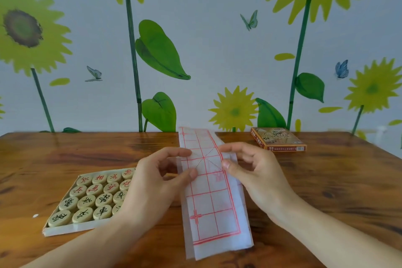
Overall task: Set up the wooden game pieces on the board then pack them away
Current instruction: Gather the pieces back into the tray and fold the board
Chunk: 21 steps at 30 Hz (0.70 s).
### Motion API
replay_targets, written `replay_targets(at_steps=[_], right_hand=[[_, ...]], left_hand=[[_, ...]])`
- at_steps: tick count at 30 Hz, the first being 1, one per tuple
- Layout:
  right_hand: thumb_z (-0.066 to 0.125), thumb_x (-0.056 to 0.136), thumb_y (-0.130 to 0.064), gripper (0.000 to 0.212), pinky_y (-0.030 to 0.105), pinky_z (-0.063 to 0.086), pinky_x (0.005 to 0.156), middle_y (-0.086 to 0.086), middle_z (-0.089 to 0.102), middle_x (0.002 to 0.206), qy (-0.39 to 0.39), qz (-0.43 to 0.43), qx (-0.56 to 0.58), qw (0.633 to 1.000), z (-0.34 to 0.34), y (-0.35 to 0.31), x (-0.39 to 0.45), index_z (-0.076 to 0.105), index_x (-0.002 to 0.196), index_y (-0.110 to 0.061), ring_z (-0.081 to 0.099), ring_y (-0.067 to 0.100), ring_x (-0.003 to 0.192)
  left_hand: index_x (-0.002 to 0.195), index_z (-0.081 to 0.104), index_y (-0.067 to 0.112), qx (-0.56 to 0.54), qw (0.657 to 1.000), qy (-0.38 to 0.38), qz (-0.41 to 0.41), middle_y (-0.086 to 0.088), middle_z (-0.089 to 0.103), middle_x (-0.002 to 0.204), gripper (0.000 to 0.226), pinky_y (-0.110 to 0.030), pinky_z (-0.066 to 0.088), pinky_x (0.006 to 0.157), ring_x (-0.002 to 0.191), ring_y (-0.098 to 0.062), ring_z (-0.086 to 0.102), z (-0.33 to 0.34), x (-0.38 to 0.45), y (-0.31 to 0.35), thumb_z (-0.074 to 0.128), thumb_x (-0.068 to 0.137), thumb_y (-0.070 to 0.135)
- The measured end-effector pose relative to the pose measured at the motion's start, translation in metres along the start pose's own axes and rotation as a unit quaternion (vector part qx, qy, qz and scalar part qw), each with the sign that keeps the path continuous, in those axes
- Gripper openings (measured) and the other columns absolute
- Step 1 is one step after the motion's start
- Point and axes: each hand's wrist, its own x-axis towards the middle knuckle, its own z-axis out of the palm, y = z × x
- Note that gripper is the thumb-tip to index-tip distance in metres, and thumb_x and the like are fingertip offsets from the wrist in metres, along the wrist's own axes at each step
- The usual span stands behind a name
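The left hand (152, 183) and the right hand (250, 172) each pinch one long edge of the thin white paper board with a red printed grid (208, 198), thumb in front and fingers behind. It is folded into a narrow strip with several layers, and its near end rests on the brown wooden table (348, 180). I judge the hands hold it by opposite edges so that they can pull it open and spread it flat.

The round pale wooden game pieces (91, 198) lie in rows in a shallow white cardboard tray (71, 229), left of the board and just beside the left wrist, not yet set out. Each piece carries 1 Chinese character, some red and some black; 1 black reads "車". The brown printed box lid (278, 140) lies far right; its writing is too small to read.
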Motion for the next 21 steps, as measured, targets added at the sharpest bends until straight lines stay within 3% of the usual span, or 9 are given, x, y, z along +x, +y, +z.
replay_targets(at_steps=[4,7,10,13,17,19,21], right_hand=[[0.084,0.078,0.002,0.038,0.03,0.062,0.079,-0.001,0.079,0.099,-0.016,-0.014,-0.016,1.0,-0.008,-0.008,0.005,0.077,0.107,-0.022,0.076,0.015,0.094],[0.09,0.073,-0.007,0.038,0.031,0.062,0.079,-0.005,0.079,0.093,0.009,-0.06,-0.084,0.995,-0.01,-0.015,0.007,0.079,0.103,-0.027,0.074,0.015,0.087],[0.087,0.079,-0.018,0.024,0.016,0.054,0.071,-0.013,0.072,0.089,0.058,-0.129,-0.185,0.973,-0.008,-0.021,0.005,0.078,0.093,-0.034,0.067,0.006,0.085],[0.081,0.085,-0.018,0.018,0.008,0.05,0.06,-0.009,0.063,0.096,0.067,-0.138,-0.188,0.97,-0.008,-0.025,0.002,0.073,0.087,-0.034,0.061,-0.001,0.092],[0.08,0.086,-0.013,0.027,0.033,0.062,0.077,-0.005,0.074,0.1,-0.032,-0.064,-0.098,0.993,-0.004,-0.022,0.0,0.065,0.104,-0.027,0.071,0.007,0.095],[0.08,0.086,-0.007,0.035,0.036,0.062,0.087,-0.006,0.078,0.105,-0.065,-0.014,-0.052,0.996,-0.001,-0.02,-0.001,0.066,0.113,-0.024,0.074,0.009,0.099],[0.079,0.087,-0.007,0.031,0.041,0.062,0.089,-0.003,0.079,0.105,-0.069,0.02,-0.014,0.997,0.001,-0.019,-0.001,0.071,0.114,-0.02,0.075,0.013,0.099]], left_hand=[[0.107,0.073,0.022,0.059,0.998,-0.014,0.021,0.004,0.078,0.096,0.034,-0.03,0.064,0.073,0.089,-0.016,0.076,-0.009,0.008,0.007,0.082,0.076,0.01],[0.099,0.073,0.038,0.187,0.978,0.024,0.089,0.023,0.073,0.093,0.03,-0.023,0.061,0.072,0.09,-0.004,0.07,-0.014,0.011,0.011,0.082,0.08,0.017],[0.092,0.073,0.04,0.252,0.952,0.057,0.163,0.019,0.068,0.091,0.027,-0.019,0.056,0.072,0.09,-0.005,0.065,-0.014,0.011,0.016,0.08,0.082,0.016],[0.092,0.07,0.035,0.246,0.948,0.058,0.193,0.015,0.064,0.101,0.014,-0.022,0.051,0.077,0.096,-0.006,0.062,-0.012,0.008,0.019,0.073,0.086,0.023],[0.095,0.062,0.024,0.154,0.978,-0.001,0.138,0.002,0.074,0.085,0.005,-0.041,0.057,0.065,0.076,-0.022,0.068,-0.011,0.005,0.023,0.06,0.099,0.022],[0.099,0.061,0.019,0.101,0.991,-0.008,0.092,-0.003,0.077,0.083,0.004,-0.045,0.061,0.067,0.077,-0.029,0.072,-0.009,0.005,0.027,0.058,0.101,0.021],[0.103,0.061,0.017,0.049,0.998,0.011,0.044,-0.004,0.079,0.087,0.006,-0.045,0.064,0.072,0.083,-0.024,0.076,-0.008,0.006,0.029,0.057,0.1,0.02]])
